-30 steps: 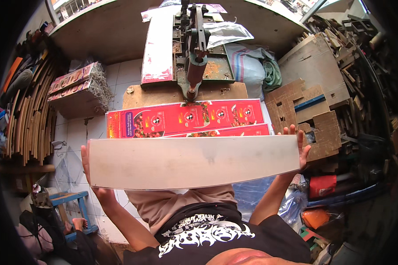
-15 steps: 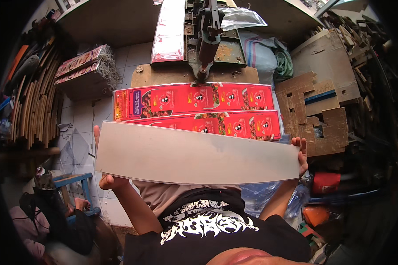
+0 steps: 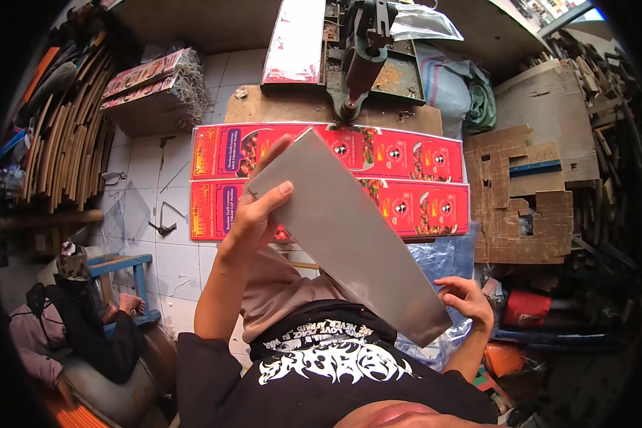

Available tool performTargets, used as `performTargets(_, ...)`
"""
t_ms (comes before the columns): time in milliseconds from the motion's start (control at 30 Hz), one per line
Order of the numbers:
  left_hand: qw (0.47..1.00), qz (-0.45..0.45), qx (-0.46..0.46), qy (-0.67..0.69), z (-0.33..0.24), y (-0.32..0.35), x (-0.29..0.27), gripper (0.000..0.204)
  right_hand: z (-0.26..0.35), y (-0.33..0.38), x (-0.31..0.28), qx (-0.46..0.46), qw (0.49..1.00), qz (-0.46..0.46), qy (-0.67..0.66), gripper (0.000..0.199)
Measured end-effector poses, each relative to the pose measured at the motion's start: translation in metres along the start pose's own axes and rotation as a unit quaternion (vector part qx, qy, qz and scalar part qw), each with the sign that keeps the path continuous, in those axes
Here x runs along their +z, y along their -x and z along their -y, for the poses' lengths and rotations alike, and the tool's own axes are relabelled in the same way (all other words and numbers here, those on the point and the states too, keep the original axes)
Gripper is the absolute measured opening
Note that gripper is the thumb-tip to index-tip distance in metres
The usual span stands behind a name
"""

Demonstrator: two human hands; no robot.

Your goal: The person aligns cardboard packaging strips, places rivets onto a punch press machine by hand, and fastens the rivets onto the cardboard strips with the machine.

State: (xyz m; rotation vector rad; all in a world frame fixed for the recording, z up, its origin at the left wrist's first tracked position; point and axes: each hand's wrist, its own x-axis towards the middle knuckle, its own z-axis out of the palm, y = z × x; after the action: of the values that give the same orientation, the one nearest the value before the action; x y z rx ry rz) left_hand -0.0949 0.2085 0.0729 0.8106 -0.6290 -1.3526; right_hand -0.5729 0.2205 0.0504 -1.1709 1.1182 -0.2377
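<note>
A long, blank grey sheet [image 3: 367, 242] hangs at a slant in front of me, upper end to the left and lower end to the right. My left hand [image 3: 260, 207] grips it near the upper end, thumb on the face and fingers behind the far edge. At the lower right edge is my right hand [image 3: 467, 298], its fingers loosely bent and apart, the tips at or near the edge. Beyond and partly behind the sheet lie two long red printed strips, a far strip [image 3: 421, 158] and a near strip [image 3: 435, 208], side by side.
A metal press-like machine [image 3: 364, 71] stands behind the strips on a wooden board [image 3: 264, 107]. White-faced strips [image 3: 294, 43] are stacked left of it. Cut brown boards [image 3: 528, 192] lean at the right. Another person's foot [image 3: 130, 303] rests by a blue stool [image 3: 139, 267].
The grey sheet has swung from nearly level to a steep slant, right end down. My left hand has moved up and inward; my right hand has loosened. Both red strips now lie straighter.
</note>
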Motion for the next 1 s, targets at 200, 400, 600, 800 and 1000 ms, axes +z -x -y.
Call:
performTargets(200, 0.989, 0.078, -0.129, 0.012, 0.03, -0.062, 0.018, 0.067, 0.031, -0.039, 0.081, -0.126, 0.986, -0.101, -0.046, 0.058)
performTargets(400, 0.973, 0.089, -0.213, -0.031, 0.049, -0.1, -0.008, 0.05, 0.044, -0.055, 0.098, -0.135, 0.973, -0.184, 0.025, 0.06)
performTargets(600, 0.973, 0.104, -0.204, 0.024, 0.052, -0.105, -0.017, 0.043, 0.046, -0.069, 0.094, -0.173, 0.959, -0.219, 0.036, 0.057)
performTargets(800, 0.979, 0.081, -0.18, 0.043, 0.049, -0.101, -0.011, 0.045, 0.059, -0.077, 0.088, -0.17, 0.961, -0.212, 0.047, 0.056)
performTargets(1000, 0.979, 0.079, -0.172, 0.08, 0.05, -0.104, -0.015, 0.045, 0.067, -0.086, 0.083, -0.149, 0.968, -0.195, 0.048, 0.055)
